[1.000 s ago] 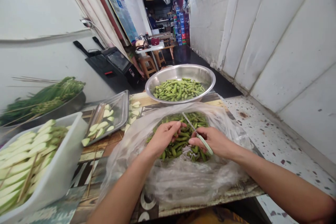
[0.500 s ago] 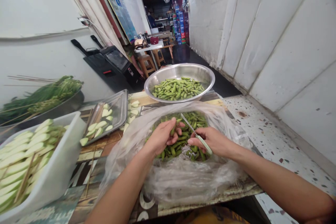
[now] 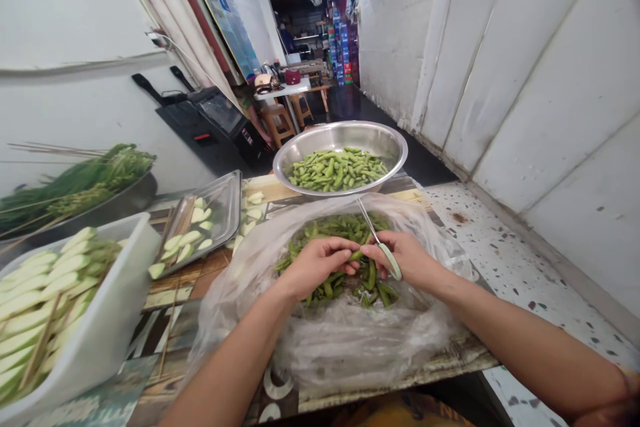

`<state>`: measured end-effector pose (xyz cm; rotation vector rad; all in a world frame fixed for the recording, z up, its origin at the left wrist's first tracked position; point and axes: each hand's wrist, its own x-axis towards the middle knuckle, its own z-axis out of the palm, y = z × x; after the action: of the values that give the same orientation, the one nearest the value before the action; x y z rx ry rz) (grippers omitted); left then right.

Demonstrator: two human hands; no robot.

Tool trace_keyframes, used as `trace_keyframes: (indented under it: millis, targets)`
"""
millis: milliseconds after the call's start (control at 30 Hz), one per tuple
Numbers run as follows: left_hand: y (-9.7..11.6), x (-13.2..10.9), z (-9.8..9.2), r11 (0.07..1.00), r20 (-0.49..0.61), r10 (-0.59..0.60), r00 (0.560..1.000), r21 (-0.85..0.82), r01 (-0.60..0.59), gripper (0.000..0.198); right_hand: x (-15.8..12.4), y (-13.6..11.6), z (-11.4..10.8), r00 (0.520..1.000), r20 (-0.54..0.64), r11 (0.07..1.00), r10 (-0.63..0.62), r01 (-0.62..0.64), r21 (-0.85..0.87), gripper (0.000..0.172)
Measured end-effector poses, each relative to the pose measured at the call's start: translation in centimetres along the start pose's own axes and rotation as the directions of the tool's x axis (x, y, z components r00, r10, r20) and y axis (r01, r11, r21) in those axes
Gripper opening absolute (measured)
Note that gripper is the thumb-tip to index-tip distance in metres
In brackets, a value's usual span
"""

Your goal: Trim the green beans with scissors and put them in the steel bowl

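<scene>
Above the bag (image 3: 345, 347), a pod (image 3: 355, 255) is pinched by the left hand (image 3: 320, 265) and scissors (image 3: 369, 220) are gripped by the right hand (image 3: 407, 259), many pods (image 3: 325, 288) being left inside, a seemingly finished heap (image 3: 338, 172) held in the bowl (image 3: 393, 155) behind.

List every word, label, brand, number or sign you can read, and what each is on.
No text can be read with certainty.
Blue wall poster: print too blurred.
Blue-and-red stack at the back: markings too small.
Black appliance: pale label too small.
Patterned tabletop: letter-like shapes, no whole word.
Yellowish lettering, bottom edge: dim and cut off.
</scene>
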<state>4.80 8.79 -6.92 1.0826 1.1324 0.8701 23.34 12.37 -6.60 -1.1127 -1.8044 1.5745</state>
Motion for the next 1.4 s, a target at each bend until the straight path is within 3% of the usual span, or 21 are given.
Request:
trace_keyframes:
  millis: [100,200,267,333,400,567,733,800,900,967,1067,1167,1267,1400]
  targets:
    - [-0.1,-0.1,0.2,0.999,0.032,-0.032,0.999,0.025,0.031,0.029,0.0,-0.5,0.1,0.999,-0.002,0.995,0.041,-0.041,0.096,0.022]
    - [0.2,-0.2,0.2,0.995,0.020,0.008,1.000,0.095,-0.010,0.025,-0.1,-0.7,0.1,0.999,0.023,0.989,0.040,-0.042,0.141,0.017]
    - [0.4,-0.1,0.1,0.989,-0.097,0.096,0.991,0.126,-0.084,0.022,-0.1,-0.7,0.0,1.000,0.015,0.988,0.012,-0.014,0.151,0.014]
    - [0.6,-0.1,0.0,0.978,-0.260,0.191,0.947,0.126,-0.163,0.020,-0.1,-0.6,-0.1,1.000,-0.005,0.990,-0.015,0.016,0.143,0.012]
    - [0.7,0.0,-0.1,0.971,-0.354,0.239,0.904,0.106,-0.215,0.020,-0.1,-0.7,-0.2,0.999,-0.010,0.992,-0.032,0.033,0.125,0.011]
    - [0.7,0.0,0.4,0.973,-0.356,0.229,0.906,0.053,-0.225,0.021,-0.2,-1.0,0.1,0.999,0.025,0.997,0.023,-0.025,0.067,0.011]
    - [0.7,0.1,0.6,0.964,-0.372,0.266,0.889,0.090,-0.251,0.020,-0.4,-0.6,0.1,0.999,0.018,0.999,-0.038,0.037,0.033,0.012]
    - [0.5,0.3,0.3,0.950,-0.420,0.310,0.853,0.170,-0.261,0.018,-0.4,-0.5,0.0,0.999,0.026,0.999,-0.037,0.036,0.020,0.013]
    - [0.2,0.5,-0.5,0.845,-0.511,0.496,0.703,0.472,-0.253,0.015,-0.5,-0.5,-0.2,0.999,0.038,0.999,-0.011,0.012,-0.041,0.016]
    - [0.1,0.5,-1.2,0.680,-0.462,0.632,0.623,0.716,-0.158,0.018,-0.6,-0.6,-0.4,0.999,0.043,0.996,-0.011,0.014,-0.090,0.019]
    - [-0.1,0.6,-2.1,0.471,-0.382,0.672,0.635,0.881,0.032,0.028,-0.5,-0.5,-0.7,0.999,0.029,0.983,-0.030,0.034,-0.183,0.021]
    - [-0.3,0.8,-2.4,0.393,-0.358,0.678,0.641,0.915,0.095,0.043,0.0,0.0,-1.0,0.999,0.025,0.979,-0.038,0.042,-0.199,0.023]
    - [-0.5,1.0,-1.9,0.320,-0.197,0.743,0.639,0.944,-0.080,0.048,0.4,0.2,-1.0,1.000,0.006,0.988,-0.020,0.021,-0.152,0.023]
    - [-0.4,0.4,-0.4,0.212,0.199,0.702,0.684,0.858,-0.467,0.036,0.0,-0.5,-0.6,0.998,0.047,0.997,0.050,-0.052,0.056,0.026]
